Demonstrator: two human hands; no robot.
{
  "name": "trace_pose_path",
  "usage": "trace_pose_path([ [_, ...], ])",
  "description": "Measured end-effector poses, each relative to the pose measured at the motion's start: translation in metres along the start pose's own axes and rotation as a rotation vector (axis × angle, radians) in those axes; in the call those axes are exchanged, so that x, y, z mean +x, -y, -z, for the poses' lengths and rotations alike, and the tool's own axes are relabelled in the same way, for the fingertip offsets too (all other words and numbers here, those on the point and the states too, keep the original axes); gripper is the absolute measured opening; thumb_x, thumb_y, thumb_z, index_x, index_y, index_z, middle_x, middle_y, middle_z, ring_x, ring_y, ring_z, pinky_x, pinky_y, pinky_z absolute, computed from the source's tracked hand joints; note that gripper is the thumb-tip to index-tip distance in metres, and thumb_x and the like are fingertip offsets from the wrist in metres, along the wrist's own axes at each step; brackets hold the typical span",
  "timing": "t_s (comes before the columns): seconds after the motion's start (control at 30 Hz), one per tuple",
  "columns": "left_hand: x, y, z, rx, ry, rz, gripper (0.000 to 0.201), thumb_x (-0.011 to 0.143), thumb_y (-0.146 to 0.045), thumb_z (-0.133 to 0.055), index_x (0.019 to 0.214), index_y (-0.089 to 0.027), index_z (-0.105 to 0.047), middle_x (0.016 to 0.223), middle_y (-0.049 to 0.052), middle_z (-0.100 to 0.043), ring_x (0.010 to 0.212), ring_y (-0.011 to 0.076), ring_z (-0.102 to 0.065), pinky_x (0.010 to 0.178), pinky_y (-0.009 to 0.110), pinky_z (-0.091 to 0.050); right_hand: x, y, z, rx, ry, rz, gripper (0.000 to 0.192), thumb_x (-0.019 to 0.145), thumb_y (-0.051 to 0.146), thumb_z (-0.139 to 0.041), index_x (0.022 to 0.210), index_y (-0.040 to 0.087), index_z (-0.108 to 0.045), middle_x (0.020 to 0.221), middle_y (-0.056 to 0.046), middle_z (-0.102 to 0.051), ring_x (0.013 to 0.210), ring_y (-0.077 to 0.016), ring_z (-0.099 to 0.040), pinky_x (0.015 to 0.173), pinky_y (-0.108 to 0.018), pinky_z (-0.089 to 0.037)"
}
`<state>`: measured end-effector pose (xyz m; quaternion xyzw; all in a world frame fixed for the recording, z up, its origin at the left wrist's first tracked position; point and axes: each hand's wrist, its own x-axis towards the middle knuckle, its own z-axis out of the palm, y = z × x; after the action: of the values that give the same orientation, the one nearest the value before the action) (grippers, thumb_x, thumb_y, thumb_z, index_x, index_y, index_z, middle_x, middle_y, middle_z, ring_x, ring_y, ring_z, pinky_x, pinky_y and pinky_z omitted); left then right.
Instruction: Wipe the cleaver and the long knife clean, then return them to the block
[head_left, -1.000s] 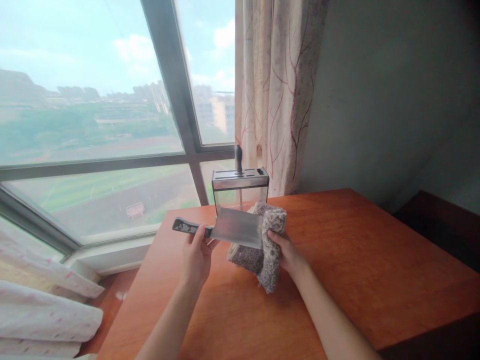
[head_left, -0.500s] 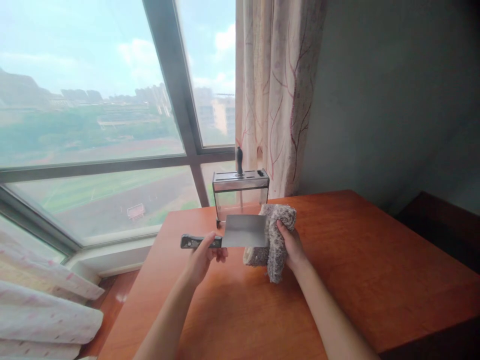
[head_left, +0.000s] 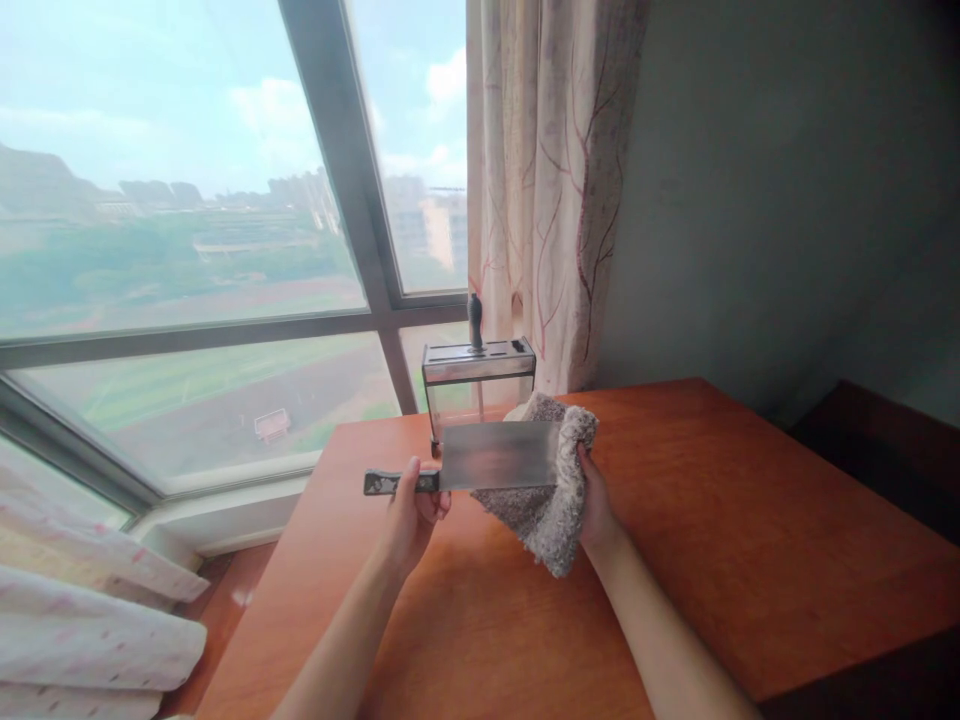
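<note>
Cleaver (head_left: 499, 455): broad rectangular steel blade, dark handle, held level.

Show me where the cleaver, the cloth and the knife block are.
cleaver (head_left: 499, 455), head view, middle of blade
cloth (head_left: 555, 515), head view, hanging lower fold
knife block (head_left: 478, 362), head view, metal top

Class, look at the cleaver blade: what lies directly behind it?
Behind the cleaver is a grey cloth, held by the right hand; its covered part is hidden. The left hand grips the handle.
</note>
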<state>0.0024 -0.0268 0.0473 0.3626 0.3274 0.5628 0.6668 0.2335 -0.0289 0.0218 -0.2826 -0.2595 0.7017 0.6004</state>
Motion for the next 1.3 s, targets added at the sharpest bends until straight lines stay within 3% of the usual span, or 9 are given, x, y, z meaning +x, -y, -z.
trace_pose_path([
  [0.1,-0.002,0.0,-0.001,0.049,0.025,-0.003,0.036,0.081,-0.048,-0.056,0.065,-0.016,-0.058,0.04,-0.004,-0.043,0.038,0.0075,-0.034,0.042,0.021,-0.025,0.003,-0.003,0.002,-0.03,-0.004,-0.05,0.057,0.075,0.068,-0.05,0.108,0.024,-0.067,0.092,-0.007,-0.074,0.101,-0.0297,-0.064,0.087,-0.045,-0.049],
  [0.23,-0.002,-0.002,0.002,0.094,0.024,0.105,0.034,0.082,-0.048,-0.056,0.071,-0.016,-0.059,0.039,-0.006,-0.04,0.037,0.0061,-0.03,0.041,0.019,-0.022,0.006,-0.002,0.001,-0.021,-0.034,-0.012,0.061,0.074,0.073,-0.047,0.105,0.024,-0.068,0.089,-0.007,-0.074,0.102,-0.0295,-0.063,0.088,-0.046,-0.049],
  [0.37,-0.001,0.001,0.005,0.041,0.07,0.191,0.034,0.081,-0.048,-0.056,0.068,-0.016,-0.055,0.039,-0.005,-0.043,0.033,0.005,-0.028,0.038,0.018,-0.02,0.006,0.001,-0.003,0.0,-0.055,0.026,0.067,0.075,0.074,-0.045,0.108,0.021,-0.066,0.089,-0.008,-0.073,0.101,-0.028,-0.064,0.087,-0.041,-0.049],
  [0.53,0.001,0.002,0.004,-0.038,0.034,0.253,0.031,0.079,-0.045,-0.059,0.068,-0.016,-0.055,0.05,0.0,-0.055,0.039,0.0071,-0.043,0.039,0.016,-0.03,0.007,0.001,-0.005,0.015,-0.077,0.039,0.067,0.075,0.074,-0.046,0.106,0.017,-0.065,0.086,-0.01,-0.073,0.097,-0.0284,-0.065,0.083,-0.039,-0.051],
  [0.87,-0.002,0.001,0.0,-0.084,-0.004,0.158,0.026,0.078,-0.04,-0.059,0.067,-0.016,-0.056,0.05,0.001,-0.057,0.042,0.0091,-0.047,0.044,0.018,-0.037,0.005,0.001,-0.008,0.037,-0.054,0.029,0.055,0.078,0.069,-0.046,0.106,0.027,-0.067,0.09,-0.005,-0.074,0.101,-0.0277,-0.064,0.087,-0.044,-0.051],
  [1.13,0.004,-0.001,0.021,0.042,0.116,0.113,0.03,0.081,-0.044,-0.057,0.077,-0.015,-0.063,0.054,0.004,-0.062,0.045,0.0117,-0.051,0.047,0.021,-0.038,0.003,0.005,-0.004,0.059,-0.022,-0.103,0.056,0.077,0.066,-0.048,0.105,0.023,-0.069,0.085,-0.006,-0.075,0.096,-0.0289,-0.066,0.086,-0.045,-0.05],
  [1.3,0.004,-0.001,0.025,0.056,0.106,0.109,0.027,0.08,-0.042,-0.058,0.076,-0.016,-0.064,0.057,0.005,-0.064,0.047,0.0127,-0.053,0.047,0.022,-0.037,0.002,0.007,0.001,0.028,-0.018,-0.175,0.054,0.076,0.065,-0.05,0.103,0.022,-0.069,0.084,-0.006,-0.075,0.093,-0.0283,-0.067,0.084,-0.043,-0.051],
])
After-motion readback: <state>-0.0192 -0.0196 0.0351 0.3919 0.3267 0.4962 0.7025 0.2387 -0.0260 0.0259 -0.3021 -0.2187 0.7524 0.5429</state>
